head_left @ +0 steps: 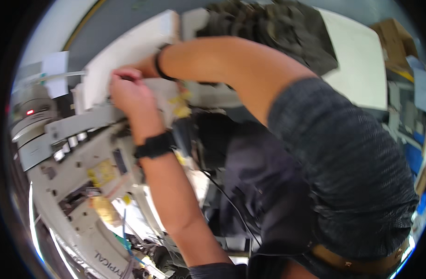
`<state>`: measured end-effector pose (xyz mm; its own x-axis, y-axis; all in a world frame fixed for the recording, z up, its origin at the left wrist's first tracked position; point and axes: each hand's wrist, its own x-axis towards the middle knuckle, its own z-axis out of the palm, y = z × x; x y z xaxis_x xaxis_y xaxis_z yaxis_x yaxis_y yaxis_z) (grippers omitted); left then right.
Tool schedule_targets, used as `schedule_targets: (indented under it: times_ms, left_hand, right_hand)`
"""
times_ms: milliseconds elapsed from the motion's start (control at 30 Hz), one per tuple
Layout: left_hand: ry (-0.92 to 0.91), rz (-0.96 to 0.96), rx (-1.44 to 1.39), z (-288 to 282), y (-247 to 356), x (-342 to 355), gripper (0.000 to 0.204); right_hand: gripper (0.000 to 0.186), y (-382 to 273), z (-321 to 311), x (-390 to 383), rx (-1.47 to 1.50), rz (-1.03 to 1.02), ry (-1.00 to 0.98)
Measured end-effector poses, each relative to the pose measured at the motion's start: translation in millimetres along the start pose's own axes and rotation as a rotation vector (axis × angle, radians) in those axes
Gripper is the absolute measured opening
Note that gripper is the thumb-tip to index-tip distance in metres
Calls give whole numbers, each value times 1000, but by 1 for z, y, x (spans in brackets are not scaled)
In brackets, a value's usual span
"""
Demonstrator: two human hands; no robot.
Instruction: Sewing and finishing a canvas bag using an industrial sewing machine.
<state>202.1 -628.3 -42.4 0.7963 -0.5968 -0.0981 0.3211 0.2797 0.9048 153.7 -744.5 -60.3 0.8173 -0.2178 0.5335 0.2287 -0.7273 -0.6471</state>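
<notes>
My left hand (137, 96), with a black watch on its wrist, is raised over the edge of a sewing machine (78, 204). Its fingers are curled closed. Reaching across from the right, my right hand (145, 68) meets it, a black band round the wrist. The fingertips of both hands come together, and whatever they pinch is too small and blurred to make out. Just below the left hand runs a grey metal bar (85, 122) of the machine. Yellow pieces (101, 173) are stuck on the machine's pale body.
Dark folded cloth (268, 37) lies heaped on a white tabletop (361, 60) at the far side. A cardboard box (395, 39) stands at the far right, with blue bins (413, 157) below it. A black cable (227, 197) hangs near my lap.
</notes>
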Motion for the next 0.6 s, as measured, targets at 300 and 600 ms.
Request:
schedule_targets:
  times_ms: [300, 600]
  left_hand:
    - [-379, -328, -338, 29, 29, -179, 21]
    - [232, -163, 79, -149, 122, -464, 18]
  right_hand:
    - [29, 75, -86, -48, -78, 60, 112]
    - [27, -163, -140, -162, 32, 375, -123]
